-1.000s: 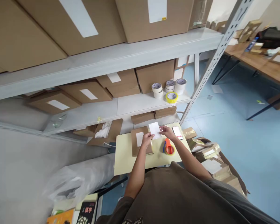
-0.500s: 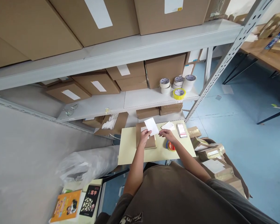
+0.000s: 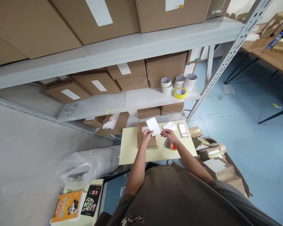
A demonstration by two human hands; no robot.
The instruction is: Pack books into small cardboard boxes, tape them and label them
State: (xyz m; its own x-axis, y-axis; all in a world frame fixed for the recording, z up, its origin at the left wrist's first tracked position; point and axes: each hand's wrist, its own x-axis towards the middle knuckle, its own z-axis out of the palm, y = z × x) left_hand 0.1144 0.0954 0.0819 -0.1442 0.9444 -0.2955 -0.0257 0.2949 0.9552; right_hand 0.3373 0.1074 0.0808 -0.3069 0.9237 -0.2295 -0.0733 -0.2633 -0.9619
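Observation:
My left hand (image 3: 147,137) pinches the lower left edge of a white paper slip (image 3: 153,126), thumb on top, holding it tilted above the small cream table. At the slip's lower right, my right hand (image 3: 168,134) has its fingertips pressed together close to the edge; whether a corner or something small is between them is too fine to see. Beneath the slip lies a cardboard box (image 3: 152,143) with a white label partly covered by the slip and my left hand. Beyond my right hand is a stack of white slips (image 3: 169,125). Rolls of coloured tape (image 3: 172,145) sit beside my right wrist.
A blurred-out item (image 3: 183,130) lies at the right of the cream table (image 3: 129,153). Taped boxes (image 3: 217,168) are piled at right. Shelving (image 3: 146,99) ahead holds cartons, white tape rolls (image 3: 166,84) and a yellow roll (image 3: 180,93). Books (image 3: 67,205) and plastic wrap (image 3: 91,163) are at left.
The view has shifted very slightly. Both hands and the slip keep nearly the same position.

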